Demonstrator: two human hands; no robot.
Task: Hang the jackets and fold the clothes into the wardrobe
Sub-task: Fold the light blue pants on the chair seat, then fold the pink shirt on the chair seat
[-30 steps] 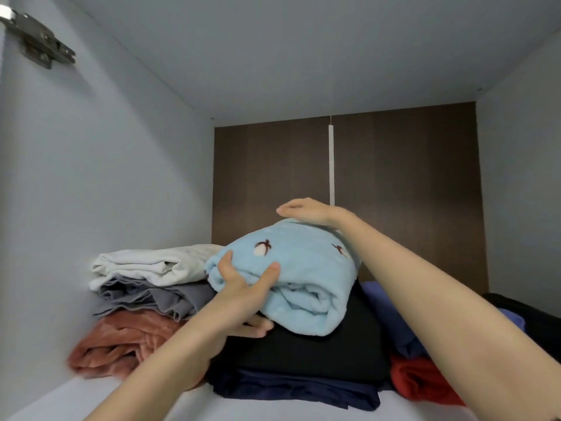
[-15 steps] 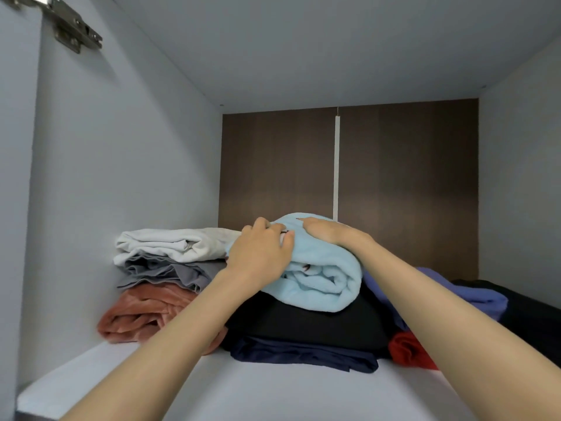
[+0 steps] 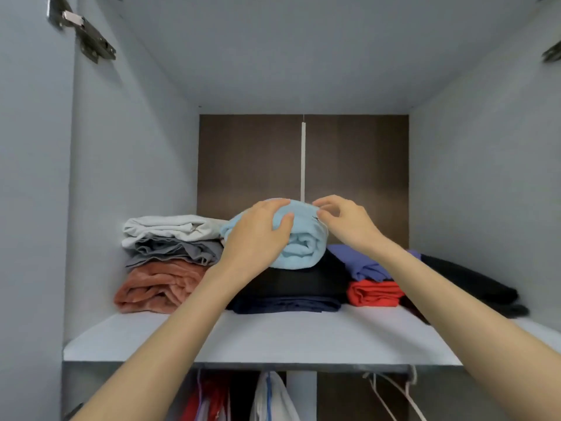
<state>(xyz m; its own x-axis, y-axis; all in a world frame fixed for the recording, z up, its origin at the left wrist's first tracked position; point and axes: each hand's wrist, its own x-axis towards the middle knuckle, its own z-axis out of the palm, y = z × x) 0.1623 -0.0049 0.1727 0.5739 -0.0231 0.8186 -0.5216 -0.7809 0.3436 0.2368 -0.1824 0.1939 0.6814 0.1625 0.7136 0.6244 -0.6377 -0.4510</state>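
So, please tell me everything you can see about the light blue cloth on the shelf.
The blue cloth is pale and soft-looking, like fleece, folded into a thick roll whose layers show at the front. It lies on the black clothes of the middle pile on the shelf. The left hand curves over its top; the right hand pinches its upper right edge.
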